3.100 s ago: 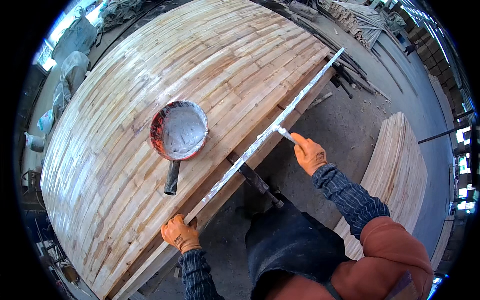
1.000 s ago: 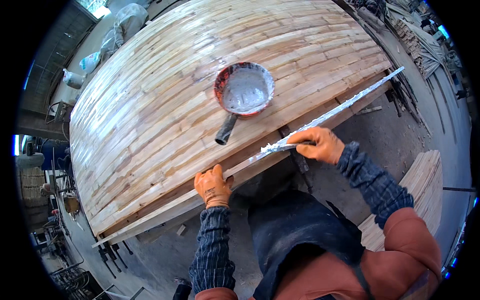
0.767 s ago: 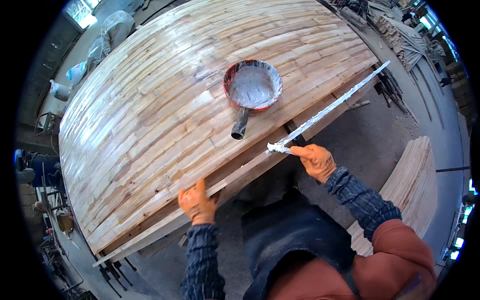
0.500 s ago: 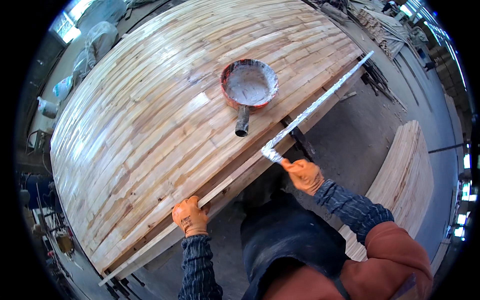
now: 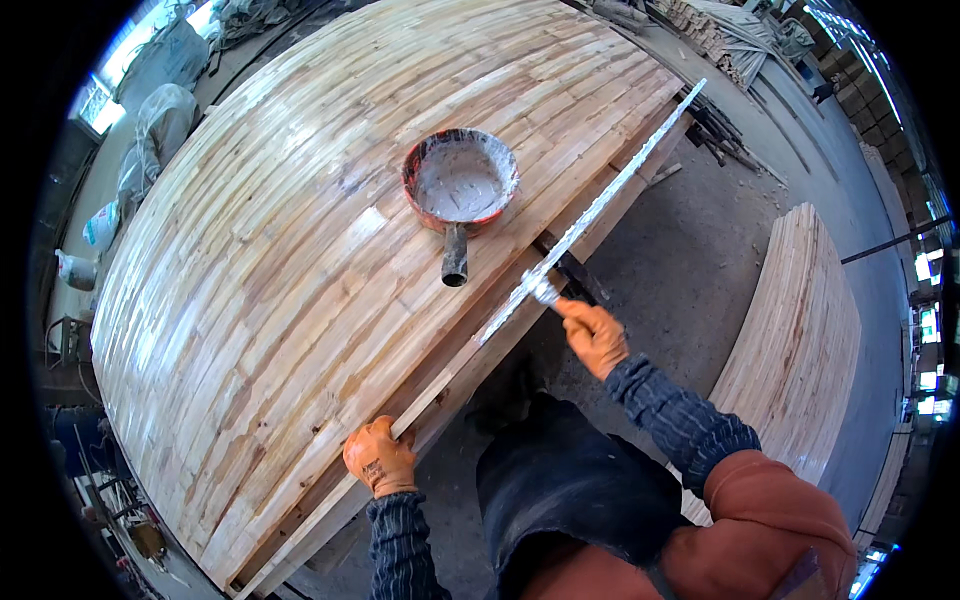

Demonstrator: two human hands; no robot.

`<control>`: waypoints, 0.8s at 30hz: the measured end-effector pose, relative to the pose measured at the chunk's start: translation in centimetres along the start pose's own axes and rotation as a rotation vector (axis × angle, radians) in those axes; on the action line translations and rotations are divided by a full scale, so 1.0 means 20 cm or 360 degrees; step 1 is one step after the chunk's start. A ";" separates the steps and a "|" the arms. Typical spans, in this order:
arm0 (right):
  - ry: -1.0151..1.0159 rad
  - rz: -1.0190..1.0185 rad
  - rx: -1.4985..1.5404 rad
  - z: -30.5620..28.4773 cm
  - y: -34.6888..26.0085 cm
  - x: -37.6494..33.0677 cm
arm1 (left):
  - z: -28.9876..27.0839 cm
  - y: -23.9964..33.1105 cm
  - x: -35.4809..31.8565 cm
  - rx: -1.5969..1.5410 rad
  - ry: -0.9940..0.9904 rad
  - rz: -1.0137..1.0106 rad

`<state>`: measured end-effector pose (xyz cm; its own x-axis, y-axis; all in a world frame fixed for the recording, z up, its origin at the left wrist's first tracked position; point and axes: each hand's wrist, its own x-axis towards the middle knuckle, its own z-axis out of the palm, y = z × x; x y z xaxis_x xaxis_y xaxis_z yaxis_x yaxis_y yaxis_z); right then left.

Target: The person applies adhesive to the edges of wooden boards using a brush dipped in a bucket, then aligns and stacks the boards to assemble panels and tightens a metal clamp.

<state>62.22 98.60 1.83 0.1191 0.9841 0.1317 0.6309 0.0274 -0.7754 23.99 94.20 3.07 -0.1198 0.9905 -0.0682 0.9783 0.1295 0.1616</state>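
Note:
My left hand (image 5: 380, 456), in an orange glove, is closed around a long narrow wooden strip (image 5: 437, 392) along the near edge of a large panel of joined wood strips (image 5: 270, 310). My right hand (image 5: 595, 335), gloved alike, grips a brush (image 5: 545, 291) whose head is coated white. The brush head rests on the strip, whose far stretch carries a wet white coat (image 5: 600, 208). On the panel stands a round red-rimmed pan (image 5: 454, 258), its stubby dark handle pointing toward me. Greyish-white paste lies inside the pan.
Another wooden panel (image 5: 790, 340) lies low on the right. Dark supports (image 5: 575, 270) stick out beneath the big panel. Stacked timber (image 5: 700, 35) is at the far right, and plastic-covered bundles (image 5: 160, 125) are at the far left. A dark apron (image 5: 580, 490) covers my front.
The white coat now reaches further along the strip toward my left hand. The brush has moved back up the strip, away from that hand. The whole view has shifted slightly.

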 end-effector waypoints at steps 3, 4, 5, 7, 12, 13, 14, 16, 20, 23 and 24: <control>0.0123 0.0124 -0.0131 -0.13 0.15 0.15 | 0.00 0.00 -0.01 0.0008 0.0009 -0.0002; 0.0146 0.0182 -0.0161 -0.15 0.19 0.19 | 0.01 0.00 -0.01 0.0001 0.0006 -0.0014; 0.0191 0.0190 -0.0121 -0.17 0.20 0.21 | 0.01 0.00 -0.01 0.0017 0.0030 0.0003; 0.0237 0.0035 -0.0123 -0.15 0.20 0.21 | 0.02 0.00 -0.02 0.0018 0.0050 0.0011; 0.0028 -0.0024 -0.0078 0.06 0.06 0.05 | 0.02 -0.01 -0.02 -0.0004 0.0104 0.0065; 0.0064 -0.0060 -0.0015 0.08 0.03 0.03 | 0.02 -0.01 -0.02 -0.0004 0.0119 0.0074; 0.0071 -0.0063 0.0046 0.09 0.01 0.01 | 0.02 -0.01 -0.03 0.0006 0.0113 0.0072; -0.0004 -0.0047 0.0091 0.09 -0.03 -0.02 | 0.02 0.00 -0.03 0.0024 0.0105 0.0068; -0.0330 -0.0104 0.0117 0.11 -0.15 -0.11 | 0.01 0.00 -0.03 0.0024 0.0111 0.0056; -0.0455 -0.0092 0.0129 0.18 -0.25 -0.20 | 0.02 0.00 -0.03 0.0007 0.0148 0.0076; -0.0462 -0.0096 0.0169 0.22 -0.27 -0.23 | 0.02 0.00 -0.03 0.0001 0.0150 0.0077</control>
<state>54.88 94.65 2.81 -0.1499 0.9887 0.0095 0.5448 0.0906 -0.8337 24.06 93.55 2.73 -0.0880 0.9956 0.0325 0.9834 0.0816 0.1619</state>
